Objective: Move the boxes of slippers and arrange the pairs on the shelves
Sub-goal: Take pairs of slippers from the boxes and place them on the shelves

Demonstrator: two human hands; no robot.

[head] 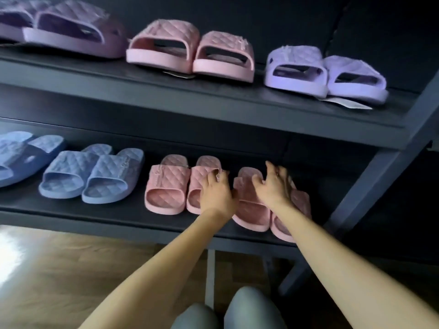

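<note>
hands: left hand (217, 193) flat on the neat pink pair (166, 184), right hand (275, 186) splayed over the crooked pink pair (249, 210), gripping nothing I think (blurry)
pair: right end of lower shelf (107, 212), long axis angled back-left, right hand nearer

Purple pair (47, 27), leftmost blue pair (21, 157): partly off-frame left.

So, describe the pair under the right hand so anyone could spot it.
Look at the lower shelf of the dark rack, at its right end. The rightmost pink pair there lies under the right hand. Unlike the neighbouring pink pair, it sits angled, nearer the shelf's front edge.
</note>
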